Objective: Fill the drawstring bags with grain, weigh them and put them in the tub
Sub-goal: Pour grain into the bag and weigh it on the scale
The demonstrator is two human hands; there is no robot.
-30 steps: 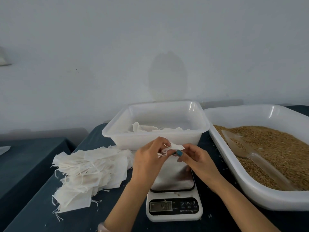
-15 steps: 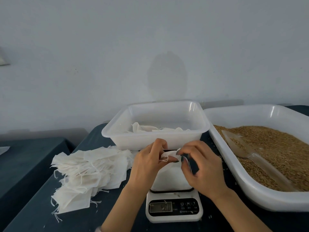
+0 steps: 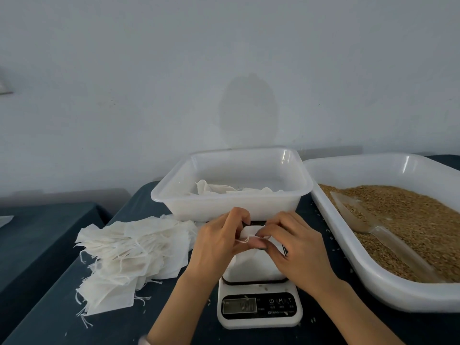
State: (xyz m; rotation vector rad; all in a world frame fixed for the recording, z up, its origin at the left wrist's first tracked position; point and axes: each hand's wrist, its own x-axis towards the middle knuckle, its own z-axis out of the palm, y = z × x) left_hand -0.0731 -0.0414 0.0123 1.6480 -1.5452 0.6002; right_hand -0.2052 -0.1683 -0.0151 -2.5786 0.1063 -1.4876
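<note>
Bench, dark cloth cover [image 3: 49,317], against a plain pale wall.

1. Bag [image 3: 254,263] – thin white fabric, flat-sided, with a pale cord at the mouth. It stands over the plate of the scale [image 3: 260,308], with its folded top edge raised between the two hands. I cannot tell whether its full weight rests on the plate.
2. Left hand [image 3: 219,242] – fingers curled, pinching the bag's top edge and the cord loop at the left.
3. Right hand [image 3: 296,247] – fingers bent, pinching the same edge from the right, close against the left hand.
4. Scale: white plastic body, dark front panel, small grey display with blurred digits.
5. Tub [image 3: 231,205]: translucent white plastic, rectangular with rounded corners, just behind the scale. Several limp white bags [image 3: 224,190] lie across its floor.
6. Tray [image 3: 388,293]: larger, white, glossy, right of the tub. It holds golden-brown grain [image 3: 410,220], loose and granular.
7. Scoop [image 3: 380,235]: clear plastic, long-handled, lying on the grain.
8. Pile [image 3: 132,252]: flat empty bags, fanned out loosely left of the scale, with cords trailing at the edges.
9. Stray grains, scattered on the cloth near the scale and tray.
</note>
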